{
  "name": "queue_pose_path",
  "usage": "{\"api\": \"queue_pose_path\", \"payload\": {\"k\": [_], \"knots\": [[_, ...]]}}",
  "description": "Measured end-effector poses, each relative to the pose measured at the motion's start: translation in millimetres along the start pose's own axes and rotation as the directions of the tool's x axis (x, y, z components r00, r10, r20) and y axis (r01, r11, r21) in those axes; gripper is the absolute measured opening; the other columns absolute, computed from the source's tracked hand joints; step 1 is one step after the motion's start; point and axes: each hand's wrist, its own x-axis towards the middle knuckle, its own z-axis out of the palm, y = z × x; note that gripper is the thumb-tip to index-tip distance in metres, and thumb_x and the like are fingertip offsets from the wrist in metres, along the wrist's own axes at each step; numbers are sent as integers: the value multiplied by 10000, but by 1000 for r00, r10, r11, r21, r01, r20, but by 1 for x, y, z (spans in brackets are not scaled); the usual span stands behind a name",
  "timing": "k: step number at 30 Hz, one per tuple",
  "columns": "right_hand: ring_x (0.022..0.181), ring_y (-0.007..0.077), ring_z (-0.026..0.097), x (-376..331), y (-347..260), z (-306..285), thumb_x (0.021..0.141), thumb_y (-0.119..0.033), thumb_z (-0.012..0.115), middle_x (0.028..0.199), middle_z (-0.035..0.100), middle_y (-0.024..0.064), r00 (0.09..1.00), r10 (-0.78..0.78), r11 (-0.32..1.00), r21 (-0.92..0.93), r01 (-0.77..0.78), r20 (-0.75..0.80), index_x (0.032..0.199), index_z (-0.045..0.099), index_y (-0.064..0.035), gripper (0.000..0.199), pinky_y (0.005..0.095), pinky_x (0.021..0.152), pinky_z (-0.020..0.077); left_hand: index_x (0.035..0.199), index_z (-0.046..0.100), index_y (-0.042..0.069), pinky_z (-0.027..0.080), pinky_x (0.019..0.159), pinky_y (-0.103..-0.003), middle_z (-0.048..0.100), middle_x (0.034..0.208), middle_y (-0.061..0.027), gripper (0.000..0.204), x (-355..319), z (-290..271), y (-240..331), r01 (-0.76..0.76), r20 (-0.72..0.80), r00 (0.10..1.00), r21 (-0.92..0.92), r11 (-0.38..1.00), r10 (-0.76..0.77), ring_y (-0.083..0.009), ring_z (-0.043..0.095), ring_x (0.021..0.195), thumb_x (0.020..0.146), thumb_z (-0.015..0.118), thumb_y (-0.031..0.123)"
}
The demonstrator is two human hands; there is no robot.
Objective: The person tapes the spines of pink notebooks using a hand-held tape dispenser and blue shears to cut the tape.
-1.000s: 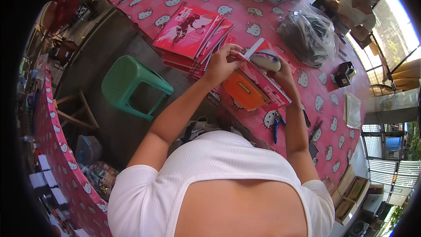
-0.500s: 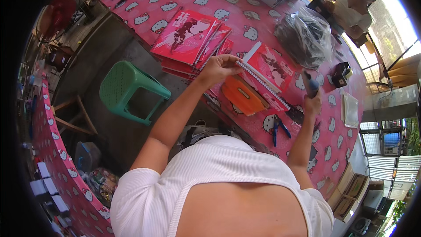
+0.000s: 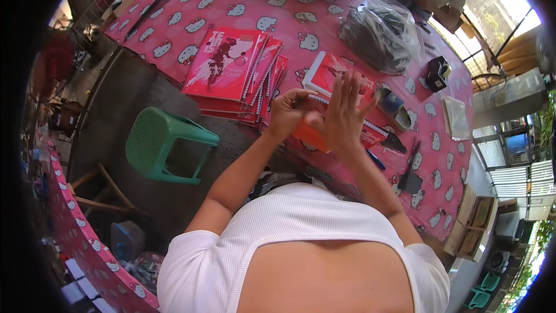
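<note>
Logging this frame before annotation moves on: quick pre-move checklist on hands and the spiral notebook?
1. Left hand pinching the wire spiral at the red notebook edge: ok.
2. Right hand open, fingers spread, gripping nothing: ok.
3. Right palm actually pressing on the notebook: cannot tell, motion blur.
4. Notebook lying flat on the pink tablecloth: ok.
5. Stack of red notebooks apart from both hands: ok.
6. Orange item under the hands: cannot tell, mostly hidden.
</note>
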Motion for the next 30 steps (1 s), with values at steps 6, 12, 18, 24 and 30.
{"api": "queue_pose_path", "payload": {"k": [6, 12, 18, 24, 30], "knots": [[1424, 381, 14, 26, -2, -9, 784, -684, 475, 1517, 66, 258, 996, 87, 991, -109, -83, 28, 1442, 62, 68, 1080, 687, 1003, -111, 992, 659, 19, 489, 703, -196, 659, 875, 12, 185, 0, 1, 9, 38, 34, 999, 43, 998, -40, -36, 573, 779, 818, 651, -44], [1410, 386, 54, -3, -13, -5, 809, -627, 505, 1508, 91, 248, 994, 101, 991, -92, -96, 48, 1437, 120, 27, 985, 627, 1050, -44, 990, 649, 13, 486, 707, -203, 652, 870, 23, 180, 6, 0, 18, 57, 91, 994, 114, 992, -67, -30, 572, 787, 818, 662, -37], [1089, 327, 537, 14, 1, -73, 834, -291, 617, 1138, 577, 164, 928, 199, 861, 397, -319, 316, 1135, 598, -37, 394, 426, 909, 417, 1035, 652, 62, 438, 690, -194, 588, 792, 52, 215, 0, -3, 28, 8, 109, 994, 80, 997, -17, -23, 512, 738, 826, 683, 25], [907, 327, 587, 38, 10, -46, 780, -164, 655, 912, 611, 140, 933, 194, 876, 373, -304, 304, 925, 622, -25, 204, 420, 769, 457, 1078, 668, 77, 420, 670, -194, 592, 792, 61, 268, 3, -3, 38, -11, 202, 979, 136, 991, -17, -14, 492, 715, 813, 703, 55], [833, 317, 619, 37, 5, -37, 796, -246, 658, 868, 635, 149, 971, 34, 947, 304, -108, 238, 888, 619, -18, 249, 412, 712, 465, 1013, 695, 68, 441, 683, -194, 645, 831, 47, 221, -1, -6, 39, 49, 163, 984, 143, 988, -72, -23, 512, 720, 795, 709, 36]]}}
